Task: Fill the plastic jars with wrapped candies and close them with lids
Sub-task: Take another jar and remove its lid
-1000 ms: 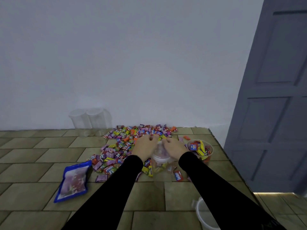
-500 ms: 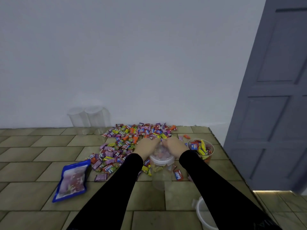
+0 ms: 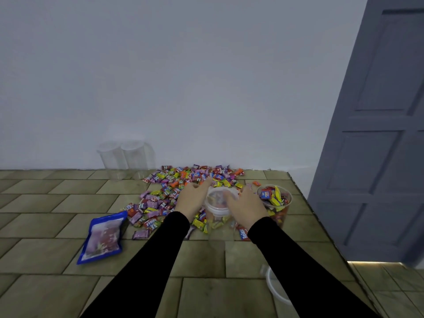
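Observation:
A clear plastic jar (image 3: 219, 228) stands on the tiled surface in front of me, with a white-rimmed lid (image 3: 219, 199) on its mouth. My left hand (image 3: 193, 199) holds the lid's left edge. My right hand (image 3: 246, 206) lies over the lid's right side, fingers curled on it. A wide heap of wrapped candies (image 3: 183, 182) spreads behind and to the left of the jar. To the right stands an open jar full of candies (image 3: 274, 201). Two empty clear jars (image 3: 125, 159) stand by the wall.
A blue candy bag (image 3: 102, 237) lies flat at the left. A white lid or tub rim (image 3: 275, 288) sits at the lower right by the surface's edge (image 3: 321, 228). A grey door (image 3: 378, 134) stands to the right beyond the edge.
Both hands have spread apart on the lid, the left sliding to its left edge and the right coming over its right side. The jar stays where it was.

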Demonstrator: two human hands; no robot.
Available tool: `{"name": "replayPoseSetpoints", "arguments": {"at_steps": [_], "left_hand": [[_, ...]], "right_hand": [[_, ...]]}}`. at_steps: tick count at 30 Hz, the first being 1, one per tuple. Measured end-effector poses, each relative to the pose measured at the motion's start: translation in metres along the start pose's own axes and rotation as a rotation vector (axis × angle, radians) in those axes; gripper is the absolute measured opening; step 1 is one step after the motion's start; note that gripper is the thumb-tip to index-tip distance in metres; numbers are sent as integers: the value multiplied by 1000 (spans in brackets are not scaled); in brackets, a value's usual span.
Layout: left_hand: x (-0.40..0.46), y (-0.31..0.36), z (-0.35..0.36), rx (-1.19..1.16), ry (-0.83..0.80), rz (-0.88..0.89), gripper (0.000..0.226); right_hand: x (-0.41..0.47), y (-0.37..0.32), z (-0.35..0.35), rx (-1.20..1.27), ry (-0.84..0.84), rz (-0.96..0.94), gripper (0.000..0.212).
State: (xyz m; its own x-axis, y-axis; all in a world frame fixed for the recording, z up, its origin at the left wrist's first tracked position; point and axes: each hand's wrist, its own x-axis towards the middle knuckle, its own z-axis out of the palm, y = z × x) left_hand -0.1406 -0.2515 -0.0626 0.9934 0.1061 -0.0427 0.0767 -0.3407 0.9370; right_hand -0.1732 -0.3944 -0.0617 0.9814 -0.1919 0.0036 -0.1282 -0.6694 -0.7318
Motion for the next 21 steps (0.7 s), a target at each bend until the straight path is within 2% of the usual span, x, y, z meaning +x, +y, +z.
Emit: {"name": "replayPoseSetpoints", "arguments": {"at_steps": [4,6,10,15,21], "left_hand": [[-21,-7,-2,273,-45,2,57],[-27,-11,1,306,-29,-12,63],[-36,-11,8,251,40,6,65],[-41,-14,17,-6,115,-62,64],[-47,-13,19,87,159,-33,64]], "right_hand": [[-9,6,-1,-82,-40,38,67],[-9,8,0,-25,-80,63,60],[-8,12,1,208,-61,89,53],[-5,20,6,473,-104,137,54],[-9,20,6,518,-49,74,52]]}}
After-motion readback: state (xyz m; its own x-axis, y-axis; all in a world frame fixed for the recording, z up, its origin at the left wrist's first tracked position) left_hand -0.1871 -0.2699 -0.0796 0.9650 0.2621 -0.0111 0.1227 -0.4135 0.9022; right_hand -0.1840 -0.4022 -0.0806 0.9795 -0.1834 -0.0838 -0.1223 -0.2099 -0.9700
